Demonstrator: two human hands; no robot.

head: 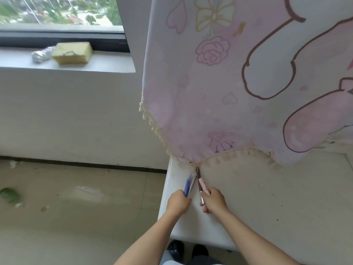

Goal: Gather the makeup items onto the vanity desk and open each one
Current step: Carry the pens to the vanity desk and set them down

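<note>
The left hand [178,200] is curled tight around some thin blue and white makeup pens [188,185]. The pens stick out of the far side of the fist. They look blurry, so I cannot tell how many there are. The right hand [214,200] is just beside it, on the right. Its fingers grip a thin pink makeup pen [202,183] and a thin dark brown makeup pen [198,175] together. Both of these pens point toward the far side. The brown tip is very close to the edge of a cloth.

Both hands are over the left part of the white vanity desk [267,192], near its left edge. I cannot tell if they touch the top. The desk top has small dark spots on it.

A big pink cloth with hearts, roses and a cartoon drawing [191,104] hangs down at the far side of the desk. Its cream tassel fringe [229,153] lies on the desk top.

Far away on the left is a grey windowsill [107,62]. A yellow sponge block [72,52] sits on it. A crumpled silver tube [42,54] is right by the sponge's left end.

A blurry green thing [8,195] lies on the pale floor [95,217] at the left. Two black shoes [175,247] show at the near edge of the desk, between the arms.
</note>
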